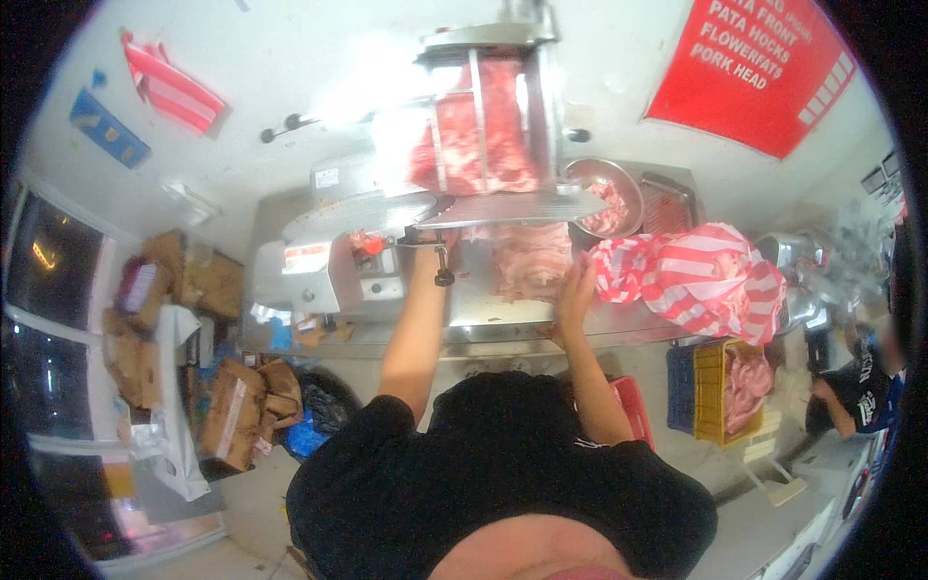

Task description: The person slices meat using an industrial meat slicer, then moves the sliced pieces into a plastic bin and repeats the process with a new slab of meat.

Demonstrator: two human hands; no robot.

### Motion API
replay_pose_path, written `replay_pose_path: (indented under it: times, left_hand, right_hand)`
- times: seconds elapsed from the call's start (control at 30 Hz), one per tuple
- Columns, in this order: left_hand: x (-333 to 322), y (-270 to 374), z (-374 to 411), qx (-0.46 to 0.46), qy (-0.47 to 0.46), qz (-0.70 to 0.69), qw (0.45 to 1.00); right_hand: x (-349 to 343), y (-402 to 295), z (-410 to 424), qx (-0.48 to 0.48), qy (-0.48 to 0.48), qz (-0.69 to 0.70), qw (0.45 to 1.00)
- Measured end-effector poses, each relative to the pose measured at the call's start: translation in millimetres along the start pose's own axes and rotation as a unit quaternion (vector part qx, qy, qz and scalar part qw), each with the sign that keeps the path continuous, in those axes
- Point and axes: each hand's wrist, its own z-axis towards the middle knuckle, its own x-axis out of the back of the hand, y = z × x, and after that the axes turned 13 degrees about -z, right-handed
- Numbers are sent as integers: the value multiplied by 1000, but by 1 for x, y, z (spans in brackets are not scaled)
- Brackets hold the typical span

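A meat slicer (312, 272) stands before me with a block of raw meat (471, 138) in its upright, barred carriage (478, 94). Below the carriage's ribbed metal plate (522, 209), a pile of thin meat slices (533, 261) lies on the steel table (500, 313). My left hand (448, 238) reaches under the plate, left of the pile; most of it is hidden, so its grip is unclear. Against the right side of the slices rests my right hand (574, 299), fingers extended and not closed on anything.
Right of the slices are a metal bowl (632, 190) of meat pieces, a tray (685, 194) and red-striped plastic bags (707, 279). A yellow crate (714, 391) of meat stands below the table edge. Cardboard boxes (235, 413) crowd the left; another person (855, 391) is far right.
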Motion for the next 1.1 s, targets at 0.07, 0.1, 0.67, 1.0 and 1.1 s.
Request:
replay_pose_path:
  times: [0.07, 0.1, 0.67, 1.0, 1.1]
  left_hand:
    - [-2, -4, -1, -18, -12, 47, 999]
    - [0, -6, -3, -26, -16, 73, 997]
    - [73, -27, 6, -376, 12, 565, 734]
    - [24, -19, -15, -200, -23, 388, 900]
    - [24, -16, -15, -184, -18, 362, 914]
  right_hand:
    - [-2, 3, -1, 24, 15, -34, 999]
    - [-2, 1, -3, 24, 9, -40, 999]
    - [-10, -31, -5, 32, -52, 24, 998]
    - [9, -11, -2, 31, -48, -4, 998]
    - [7, -10, -2, 30, -37, -5, 999]
